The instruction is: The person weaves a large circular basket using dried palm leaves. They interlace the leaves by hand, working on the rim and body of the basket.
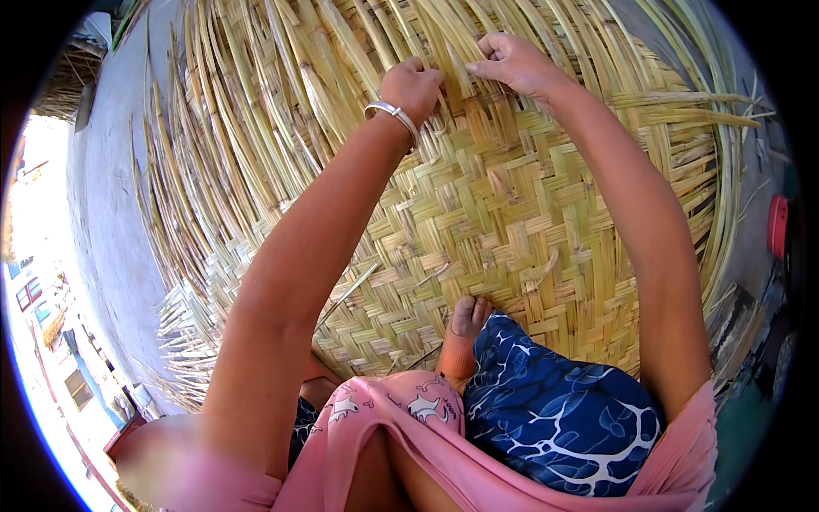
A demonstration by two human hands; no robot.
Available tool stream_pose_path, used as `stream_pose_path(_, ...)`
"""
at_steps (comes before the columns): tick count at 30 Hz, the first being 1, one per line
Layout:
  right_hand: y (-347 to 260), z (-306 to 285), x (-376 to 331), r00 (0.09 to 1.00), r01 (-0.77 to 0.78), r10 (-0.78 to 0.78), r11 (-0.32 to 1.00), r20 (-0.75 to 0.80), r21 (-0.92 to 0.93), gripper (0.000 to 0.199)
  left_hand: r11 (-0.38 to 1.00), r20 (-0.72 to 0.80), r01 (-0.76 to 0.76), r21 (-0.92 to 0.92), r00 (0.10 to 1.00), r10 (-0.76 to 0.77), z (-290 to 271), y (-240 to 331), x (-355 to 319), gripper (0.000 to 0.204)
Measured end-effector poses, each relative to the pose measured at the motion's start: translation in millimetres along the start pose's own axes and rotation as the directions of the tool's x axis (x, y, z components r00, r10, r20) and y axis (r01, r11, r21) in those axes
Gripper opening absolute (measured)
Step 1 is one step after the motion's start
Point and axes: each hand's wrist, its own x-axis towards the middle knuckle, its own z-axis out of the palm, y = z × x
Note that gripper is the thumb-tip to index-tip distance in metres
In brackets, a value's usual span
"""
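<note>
A large woven mat (512,230) of flat yellow-green split reed strips spreads beneath me. At its far part, long unwoven strips (324,94) fan outward. My left hand (414,90), with a silver bangle (394,113) at the wrist, is closed at the edge of the weave, its fingers around a reed strip that its knuckles partly hide. Just to its right, my right hand (520,70) has curled fingers and thumb bent together at another strip. What lies between those fingertips is hard to make out. Both hands are close to the mat, a short gap apart.
Grey floor (111,171) borders the mat on the left. Loose green strips (721,94) stick out at the right edge. My bare foot (471,316) rests on the near part of the mat. A red object (777,226) lies at the far right.
</note>
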Motion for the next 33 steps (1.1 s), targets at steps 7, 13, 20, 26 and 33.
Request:
stream_pose_path(7,2,5,3,0.997,-0.037,0.032,0.996,-0.069,-0.079,0.024,0.806,0.150,0.167,-0.568,0.984,-0.098,2,-4,-7,0.022)
stream_pose_path(13,-7,5,-4,0.979,-0.103,0.055,0.965,-0.199,-0.241,0.027,0.711,0.176,0.222,-0.668,0.975,-0.139,4,-2,-6,0.024)
stream_pose_path(20,-14,6,2,0.928,0.069,-0.265,0.813,-0.262,-0.579,0.032,0.862,0.415,0.267,-0.432,0.907,-0.073,-6,11,-2,0.022)
stream_pose_path(26,-31,3,-4,0.931,0.192,-0.302,0.881,-0.203,-0.433,0.035,0.950,0.570,0.176,-0.257,0.822,0.002,-15,22,-8,0.026)
stream_pose_path(33,-23,-1,-12,0.999,0.042,-0.033,0.905,-0.027,0.424,0.031,0.998,0.611,-0.005,0.068,0.791,-0.038,-7,30,1,0.031)
